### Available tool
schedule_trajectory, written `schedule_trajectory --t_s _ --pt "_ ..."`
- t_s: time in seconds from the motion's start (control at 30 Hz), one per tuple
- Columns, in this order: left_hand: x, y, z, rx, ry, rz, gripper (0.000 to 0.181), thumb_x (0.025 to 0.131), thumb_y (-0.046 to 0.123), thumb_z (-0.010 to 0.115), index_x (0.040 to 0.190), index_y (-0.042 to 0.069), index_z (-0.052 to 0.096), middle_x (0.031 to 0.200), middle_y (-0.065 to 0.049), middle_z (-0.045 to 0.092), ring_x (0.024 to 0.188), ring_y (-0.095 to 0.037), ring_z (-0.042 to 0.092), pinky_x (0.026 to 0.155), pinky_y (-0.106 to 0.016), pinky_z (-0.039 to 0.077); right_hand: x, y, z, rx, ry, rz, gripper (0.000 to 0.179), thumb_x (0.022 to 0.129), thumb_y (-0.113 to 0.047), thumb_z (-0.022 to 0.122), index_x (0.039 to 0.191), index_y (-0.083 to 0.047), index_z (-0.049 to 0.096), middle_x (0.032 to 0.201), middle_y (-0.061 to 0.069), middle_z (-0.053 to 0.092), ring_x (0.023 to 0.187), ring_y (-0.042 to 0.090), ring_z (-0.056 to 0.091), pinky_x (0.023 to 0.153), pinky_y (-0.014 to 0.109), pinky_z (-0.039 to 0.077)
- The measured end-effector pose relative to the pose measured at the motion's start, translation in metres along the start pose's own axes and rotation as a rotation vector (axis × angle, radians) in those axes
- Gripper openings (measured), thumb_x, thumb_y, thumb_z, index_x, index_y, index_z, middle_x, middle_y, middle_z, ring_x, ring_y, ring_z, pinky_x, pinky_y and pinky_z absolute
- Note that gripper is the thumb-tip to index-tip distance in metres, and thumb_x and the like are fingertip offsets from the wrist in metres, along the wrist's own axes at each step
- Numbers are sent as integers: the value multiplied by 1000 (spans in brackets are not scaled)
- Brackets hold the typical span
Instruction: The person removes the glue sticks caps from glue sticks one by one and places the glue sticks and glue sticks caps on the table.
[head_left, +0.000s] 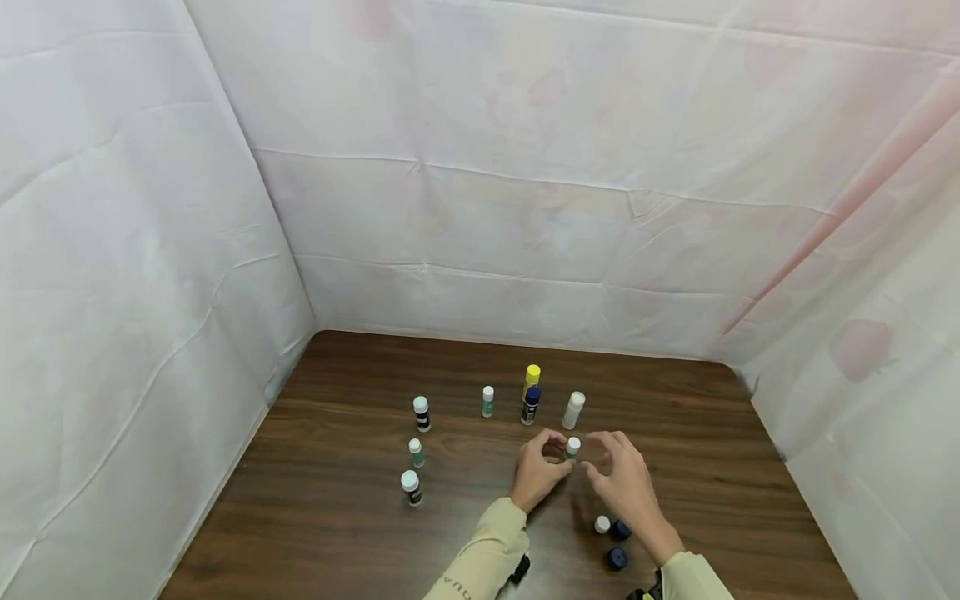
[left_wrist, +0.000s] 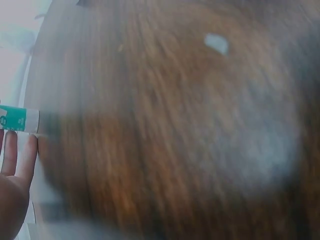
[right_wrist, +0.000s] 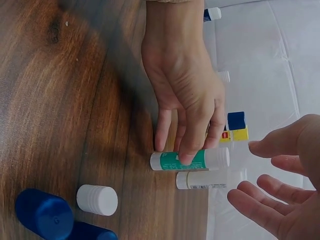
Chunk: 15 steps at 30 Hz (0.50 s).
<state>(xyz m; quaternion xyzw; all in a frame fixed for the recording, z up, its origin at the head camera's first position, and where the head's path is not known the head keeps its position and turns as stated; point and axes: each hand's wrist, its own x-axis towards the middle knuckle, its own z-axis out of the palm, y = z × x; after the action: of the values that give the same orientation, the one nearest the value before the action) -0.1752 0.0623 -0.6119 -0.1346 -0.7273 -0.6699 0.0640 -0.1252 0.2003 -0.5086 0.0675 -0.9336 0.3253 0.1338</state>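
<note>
A glue stick with a green label and white top (head_left: 573,444) stands upright at the front middle of the table. My left hand (head_left: 538,471) pinches it between thumb and fingers, as the right wrist view shows close up on the glue stick (right_wrist: 192,160). My right hand (head_left: 624,479) is just right of it, fingers spread and apart from it, holding nothing. In the left wrist view, only part of the glue stick (left_wrist: 17,118) and some fingers show at the left edge. Behind it stands a white glue stick (head_left: 573,411).
Loose caps lie near my right forearm: a white cap (head_left: 602,524) and a dark blue cap (head_left: 617,558), with another blue one beside. Farther back stand a yellow-capped stick (head_left: 532,377), a blue-capped stick (head_left: 530,406) and a green one (head_left: 487,402). Several white-capped sticks (head_left: 416,452) stand left.
</note>
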Motion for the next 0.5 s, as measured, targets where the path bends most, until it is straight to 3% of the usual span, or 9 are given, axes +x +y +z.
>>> schedule_trajectory --t_s 0.1,0.3,0.5 --pt "1 -1 1 -3 2 4 29 70 -2 74 95 2 62 89 -12 65 81 -30 65 70 -44 55 0 0 1 4 -6 6 41 69 0 78 107 -9 66 94 5 58 77 22 59 59 29 46" --pt "2 2 1 -35 8 -57 26 71 -2 75 94 4 64 89 -13 66 83 -31 65 73 -44 55 2 1 4 21 -5 -15 41 69 1 78 107 -7 66 95 7 59 77 23 61 60 29 48" --pt "3 7 -2 -51 13 9 27 71 -3 75 94 1 63 89 -16 66 81 -35 65 69 -50 54 3 -1 4 31 11 -30 40 68 1 78 106 -6 66 93 8 58 75 23 61 61 31 50"
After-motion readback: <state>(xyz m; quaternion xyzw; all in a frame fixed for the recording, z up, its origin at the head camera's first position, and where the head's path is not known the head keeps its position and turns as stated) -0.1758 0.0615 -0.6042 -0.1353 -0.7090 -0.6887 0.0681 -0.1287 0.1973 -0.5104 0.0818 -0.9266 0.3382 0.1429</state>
